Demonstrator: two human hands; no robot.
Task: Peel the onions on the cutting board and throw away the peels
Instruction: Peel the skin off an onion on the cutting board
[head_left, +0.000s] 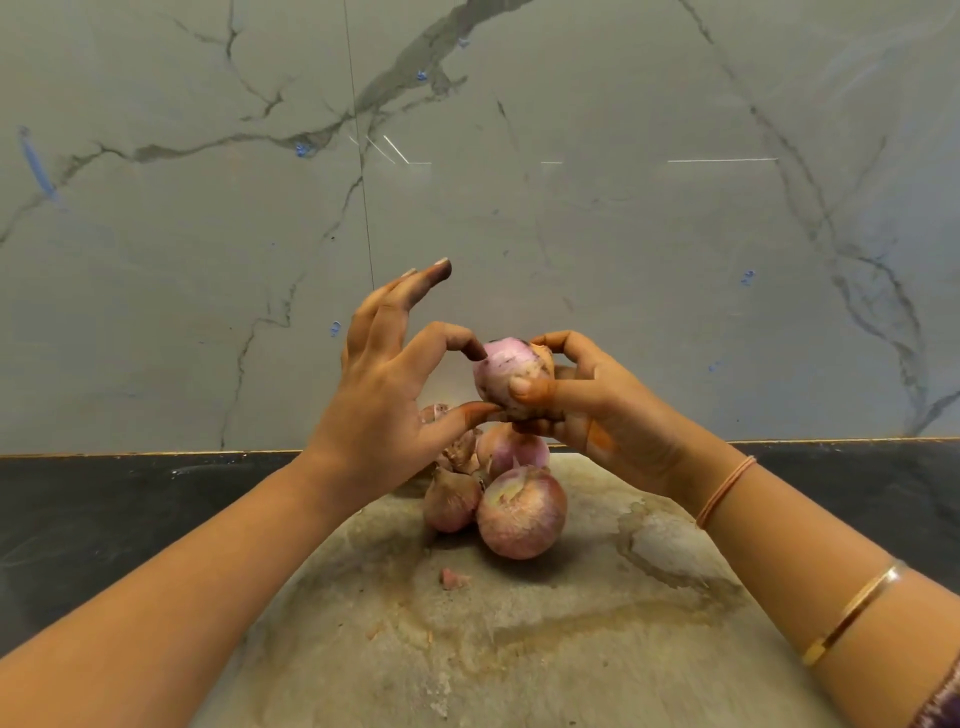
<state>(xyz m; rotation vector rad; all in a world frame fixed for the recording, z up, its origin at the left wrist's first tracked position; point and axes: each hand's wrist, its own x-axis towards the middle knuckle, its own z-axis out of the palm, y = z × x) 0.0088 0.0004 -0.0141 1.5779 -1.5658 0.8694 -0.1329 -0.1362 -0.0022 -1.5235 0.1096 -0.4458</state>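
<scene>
Left hand (382, 415) pinching onion (506, 371), fingers (415, 291) splayed, right hand (597, 410) grip cupping it

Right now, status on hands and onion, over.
Right hand grips held onion. Left hand pinches it. Other onions on cutting board. Nothing in the way.

1. Onions, four countable: held onion (511, 379), front onion (521, 512), left onion (451, 500), rear onion (514, 451). Pieces behind them are too hidden to count.
2. Cutting board (597, 649): one.
3. Peel scrap (454, 578): one.
4. Hands, two: left hand (382, 410), right hand (605, 415).
5. Wrist ornaments, two: thread band (724, 491), gold bangle (852, 610).
</scene>
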